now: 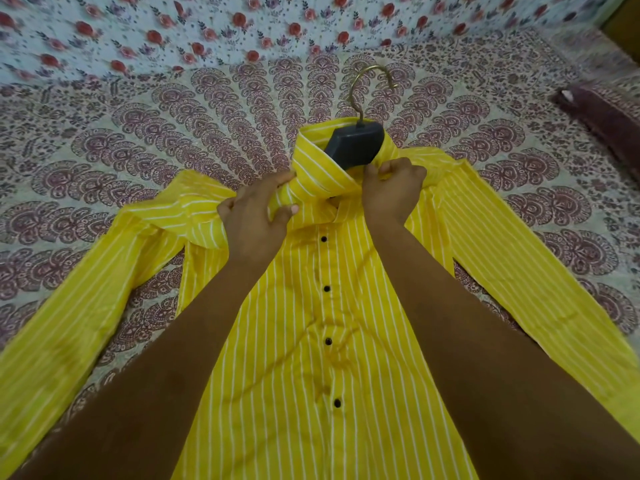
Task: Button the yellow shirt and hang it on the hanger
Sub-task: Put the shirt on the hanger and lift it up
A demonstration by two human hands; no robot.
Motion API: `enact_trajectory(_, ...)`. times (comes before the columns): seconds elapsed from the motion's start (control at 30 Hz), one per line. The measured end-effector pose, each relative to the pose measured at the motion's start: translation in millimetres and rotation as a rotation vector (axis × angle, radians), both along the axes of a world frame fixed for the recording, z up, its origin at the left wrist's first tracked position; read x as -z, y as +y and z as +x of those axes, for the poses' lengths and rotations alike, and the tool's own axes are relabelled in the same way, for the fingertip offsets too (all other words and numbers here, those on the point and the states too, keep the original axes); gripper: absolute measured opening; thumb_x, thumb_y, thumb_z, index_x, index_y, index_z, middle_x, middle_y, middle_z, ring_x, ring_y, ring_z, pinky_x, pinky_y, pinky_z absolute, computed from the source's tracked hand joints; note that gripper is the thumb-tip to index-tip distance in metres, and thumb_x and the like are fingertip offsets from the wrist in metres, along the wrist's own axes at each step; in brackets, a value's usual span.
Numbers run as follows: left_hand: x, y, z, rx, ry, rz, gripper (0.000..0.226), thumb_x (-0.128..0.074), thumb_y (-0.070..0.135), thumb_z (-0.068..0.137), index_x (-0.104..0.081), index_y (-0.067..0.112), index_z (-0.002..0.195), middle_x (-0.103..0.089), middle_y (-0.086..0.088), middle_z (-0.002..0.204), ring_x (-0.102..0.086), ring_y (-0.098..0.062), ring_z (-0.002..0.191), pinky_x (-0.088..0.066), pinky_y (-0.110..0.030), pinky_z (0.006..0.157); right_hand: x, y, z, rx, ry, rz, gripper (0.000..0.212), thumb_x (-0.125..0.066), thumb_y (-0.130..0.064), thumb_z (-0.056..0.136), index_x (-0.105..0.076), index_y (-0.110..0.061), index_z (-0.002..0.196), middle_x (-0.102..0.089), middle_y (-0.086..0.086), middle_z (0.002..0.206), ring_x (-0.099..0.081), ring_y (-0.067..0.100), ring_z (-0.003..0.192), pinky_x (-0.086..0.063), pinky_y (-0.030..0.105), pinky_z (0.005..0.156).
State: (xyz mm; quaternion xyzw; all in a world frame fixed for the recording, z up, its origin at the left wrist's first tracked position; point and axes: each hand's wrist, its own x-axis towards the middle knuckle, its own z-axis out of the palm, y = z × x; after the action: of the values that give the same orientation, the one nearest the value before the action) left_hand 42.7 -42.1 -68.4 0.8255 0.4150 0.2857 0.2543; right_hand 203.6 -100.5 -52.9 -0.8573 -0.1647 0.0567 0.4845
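Observation:
The yellow shirt (311, 341) with white stripes lies front up on the bed, its placket closed with several black buttons. Both sleeves spread out to the left and right. A dark hanger (356, 143) sits inside the collar, and its brass hook (367, 84) points away from me. My left hand (252, 220) grips the cloth at the left side of the collar. My right hand (391, 188) pinches the collar on the right, just below the hanger's dark centre. The hanger's arms are hidden inside the shirt.
The shirt rests on a bedsheet (138, 140) printed with maroon paisley shapes. A floral cloth (207, 32) with red roses lies beyond it. A dark maroon pillow (602, 112) sits at the right edge.

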Motion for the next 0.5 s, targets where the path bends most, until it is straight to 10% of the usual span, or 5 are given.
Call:
enact_trajectory(0.23, 1, 1, -4, -0.035, -0.018, -0.028, 0.050, -0.053, 0.048, 0.075, -0.056, 0.029, 0.122, -0.062, 0.005, 0.124, -0.056, -0.023, 0.116, -0.035, -0.051, 0.099, 0, -17, 12, -0.007, 0.238, 0.314, 0.021, -0.057, -0.010, 0.080, -0.045, -0.015, 0.063, -0.048, -0.002, 0.060, -0.045, 0.012, 0.057, -0.040, 0.029, 0.067)
enact_trajectory(0.5, -4, -1, -4, 0.016, -0.009, -0.013, 0.053, -0.050, 0.051, 0.073, -0.057, 0.029, 0.120, -0.062, 0.004, 0.123, -0.057, -0.022, 0.114, -0.031, -0.046, 0.098, -5, -25, 27, 0.034, 0.671, 0.426, 0.012, -0.045, -0.013, 0.090, -0.043, -0.019, 0.080, -0.047, 0.002, 0.075, -0.046, 0.014, 0.068, -0.047, 0.034, 0.068)
